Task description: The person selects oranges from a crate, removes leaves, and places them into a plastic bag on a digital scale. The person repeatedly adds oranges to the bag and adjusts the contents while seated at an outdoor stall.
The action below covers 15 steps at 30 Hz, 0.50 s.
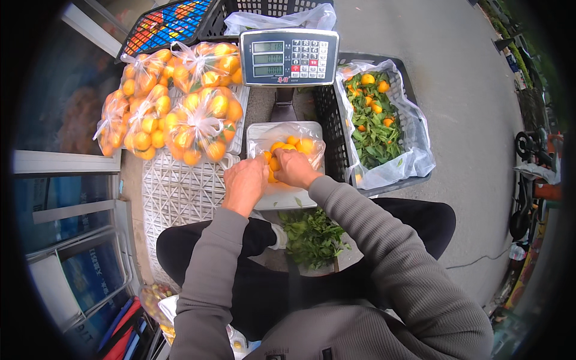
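A clear plastic bag [316, 152] of orange citrus fruits [305, 146] lies on the metal pan [288, 203] of a digital scale. At the bag's left side is my left hand [246, 180], its fingers bent near the bag's edge; its fingertips are partly hidden, so a grip is not certain. My right hand [294, 167] reaches into or over the bag, fingers curled down on the fruits; whether it holds one cannot be told. Beyond the pan stands the scale's display and keypad [289, 57].
Several tied bags of citrus fruits [198, 121] rest on white plastic crates [180, 189] at the left. A black crate [396, 184], lined with plastic, holds leafy fruits [378, 121] at the right. Cut leaves [312, 238] lie below the pan, between my legs.
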Each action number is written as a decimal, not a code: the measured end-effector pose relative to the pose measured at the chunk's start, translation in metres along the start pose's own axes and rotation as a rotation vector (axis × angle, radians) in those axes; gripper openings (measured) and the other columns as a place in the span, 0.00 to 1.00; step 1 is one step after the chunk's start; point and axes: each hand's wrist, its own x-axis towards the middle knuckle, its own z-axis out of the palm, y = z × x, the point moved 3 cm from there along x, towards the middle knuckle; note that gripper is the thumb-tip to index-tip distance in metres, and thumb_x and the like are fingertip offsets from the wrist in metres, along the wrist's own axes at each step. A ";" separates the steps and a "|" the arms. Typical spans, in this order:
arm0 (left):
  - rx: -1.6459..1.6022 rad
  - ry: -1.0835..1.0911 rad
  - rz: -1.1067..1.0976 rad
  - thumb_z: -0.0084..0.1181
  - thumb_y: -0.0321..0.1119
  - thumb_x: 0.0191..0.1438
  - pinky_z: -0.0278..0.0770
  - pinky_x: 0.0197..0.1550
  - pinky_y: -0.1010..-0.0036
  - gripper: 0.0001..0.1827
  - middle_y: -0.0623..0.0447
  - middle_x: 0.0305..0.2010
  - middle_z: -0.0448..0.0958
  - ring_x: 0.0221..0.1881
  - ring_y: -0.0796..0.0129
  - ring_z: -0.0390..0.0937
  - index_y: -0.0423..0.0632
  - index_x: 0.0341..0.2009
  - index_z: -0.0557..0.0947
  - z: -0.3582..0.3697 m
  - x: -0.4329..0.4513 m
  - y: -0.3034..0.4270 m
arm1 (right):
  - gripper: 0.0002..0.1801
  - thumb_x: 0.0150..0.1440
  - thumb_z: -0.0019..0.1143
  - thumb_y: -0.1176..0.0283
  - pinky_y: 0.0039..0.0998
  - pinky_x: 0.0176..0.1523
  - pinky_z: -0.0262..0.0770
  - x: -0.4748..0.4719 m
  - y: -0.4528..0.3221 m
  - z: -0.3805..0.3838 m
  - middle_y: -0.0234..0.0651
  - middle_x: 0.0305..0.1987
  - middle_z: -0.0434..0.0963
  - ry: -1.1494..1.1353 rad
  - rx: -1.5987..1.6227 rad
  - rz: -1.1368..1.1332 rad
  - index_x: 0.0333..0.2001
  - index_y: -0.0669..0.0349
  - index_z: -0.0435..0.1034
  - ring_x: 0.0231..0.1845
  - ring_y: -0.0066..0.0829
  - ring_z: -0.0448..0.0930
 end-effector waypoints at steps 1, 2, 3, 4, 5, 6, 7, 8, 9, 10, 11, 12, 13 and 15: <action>0.037 -0.025 0.001 0.53 0.43 0.62 0.78 0.37 0.48 0.17 0.38 0.29 0.82 0.33 0.39 0.82 0.44 0.33 0.84 -0.002 -0.002 0.002 | 0.26 0.50 0.65 0.65 0.51 0.60 0.72 0.015 0.000 0.013 0.51 0.51 0.81 0.004 -0.122 -0.018 0.52 0.65 0.72 0.55 0.50 0.80; 0.033 -0.062 -0.018 0.53 0.43 0.62 0.78 0.37 0.48 0.17 0.38 0.28 0.82 0.32 0.40 0.82 0.44 0.32 0.84 -0.005 -0.006 0.002 | 0.26 0.50 0.65 0.65 0.54 0.60 0.70 0.028 0.000 0.025 0.49 0.51 0.81 0.007 -0.243 -0.037 0.52 0.64 0.73 0.55 0.48 0.80; 0.023 -0.087 -0.032 0.53 0.44 0.62 0.78 0.36 0.48 0.17 0.38 0.27 0.82 0.31 0.40 0.81 0.43 0.32 0.84 -0.009 -0.009 0.002 | 0.20 0.54 0.60 0.64 0.56 0.63 0.66 0.039 0.000 0.037 0.47 0.50 0.82 0.008 -0.399 -0.055 0.48 0.64 0.76 0.58 0.46 0.79; 0.027 -0.102 -0.047 0.53 0.44 0.62 0.78 0.36 0.49 0.18 0.39 0.27 0.82 0.31 0.41 0.81 0.43 0.31 0.85 -0.013 -0.010 0.001 | 0.19 0.55 0.58 0.65 0.55 0.62 0.67 0.047 0.003 0.044 0.46 0.50 0.82 0.023 -0.454 -0.069 0.48 0.63 0.77 0.57 0.45 0.79; -0.003 -0.119 -0.051 0.53 0.44 0.62 0.78 0.35 0.49 0.18 0.39 0.26 0.81 0.30 0.41 0.81 0.43 0.30 0.84 -0.017 -0.012 0.000 | 0.17 0.56 0.56 0.66 0.54 0.61 0.68 0.053 0.006 0.051 0.46 0.49 0.82 0.007 -0.530 -0.059 0.47 0.62 0.78 0.57 0.45 0.79; -0.018 -0.125 -0.055 0.53 0.44 0.62 0.77 0.35 0.50 0.18 0.39 0.26 0.81 0.30 0.41 0.81 0.43 0.29 0.84 -0.021 -0.013 -0.001 | 0.16 0.57 0.54 0.66 0.54 0.61 0.68 0.055 0.009 0.058 0.45 0.49 0.82 -0.021 -0.622 -0.032 0.46 0.62 0.79 0.56 0.44 0.79; -0.022 -0.127 -0.055 0.53 0.44 0.62 0.77 0.35 0.50 0.19 0.38 0.25 0.81 0.29 0.41 0.81 0.42 0.28 0.84 -0.023 -0.013 -0.002 | 0.16 0.58 0.53 0.66 0.54 0.61 0.67 0.057 0.012 0.063 0.45 0.49 0.82 -0.046 -0.586 -0.024 0.47 0.62 0.77 0.55 0.45 0.80; -0.043 -0.127 -0.053 0.53 0.44 0.62 0.77 0.34 0.50 0.19 0.39 0.25 0.81 0.29 0.41 0.81 0.42 0.28 0.84 -0.025 -0.013 -0.004 | 0.16 0.59 0.52 0.66 0.55 0.61 0.66 0.059 0.015 0.067 0.44 0.48 0.82 -0.079 -0.569 0.001 0.47 0.63 0.75 0.54 0.45 0.81; -0.054 -0.123 -0.047 0.54 0.44 0.62 0.77 0.34 0.50 0.19 0.39 0.24 0.80 0.28 0.41 0.80 0.42 0.28 0.84 -0.027 -0.012 -0.005 | 0.16 0.60 0.51 0.66 0.55 0.61 0.65 0.059 0.017 0.068 0.44 0.48 0.83 -0.111 -0.553 0.025 0.48 0.63 0.73 0.53 0.46 0.82; -0.057 -0.121 -0.041 0.54 0.44 0.62 0.77 0.34 0.50 0.19 0.39 0.24 0.80 0.28 0.41 0.80 0.42 0.28 0.84 -0.027 -0.012 -0.006 | 0.16 0.60 0.51 0.66 0.54 0.61 0.66 0.058 0.019 0.067 0.44 0.47 0.83 -0.105 -0.528 0.018 0.49 0.63 0.73 0.52 0.46 0.82; -0.058 -0.130 -0.045 0.54 0.43 0.62 0.76 0.34 0.50 0.19 0.39 0.25 0.80 0.28 0.42 0.80 0.42 0.28 0.84 -0.027 -0.013 -0.007 | 0.16 0.60 0.50 0.66 0.52 0.61 0.66 0.057 0.019 0.065 0.43 0.47 0.83 -0.098 -0.503 0.012 0.49 0.62 0.73 0.51 0.46 0.83; -0.049 -0.140 -0.047 0.54 0.43 0.62 0.76 0.34 0.50 0.19 0.39 0.26 0.80 0.29 0.42 0.80 0.42 0.28 0.83 -0.028 -0.013 -0.007 | 0.16 0.60 0.50 0.67 0.51 0.60 0.67 0.056 0.019 0.062 0.43 0.46 0.83 -0.083 -0.506 0.012 0.49 0.62 0.73 0.51 0.45 0.83; -0.031 -0.144 -0.044 0.54 0.43 0.62 0.76 0.34 0.51 0.18 0.39 0.27 0.81 0.30 0.42 0.80 0.42 0.27 0.83 -0.028 -0.013 -0.008 | 0.16 0.60 0.50 0.67 0.49 0.59 0.69 0.054 0.018 0.057 0.43 0.47 0.83 -0.072 -0.464 -0.017 0.50 0.62 0.73 0.50 0.46 0.83; -0.037 -0.124 -0.007 0.55 0.42 0.62 0.76 0.35 0.50 0.17 0.40 0.29 0.81 0.31 0.43 0.80 0.42 0.29 0.84 -0.030 -0.014 -0.006 | 0.17 0.60 0.51 0.68 0.47 0.57 0.72 0.046 0.016 0.048 0.44 0.47 0.82 -0.089 -0.456 -0.038 0.51 0.62 0.72 0.47 0.47 0.84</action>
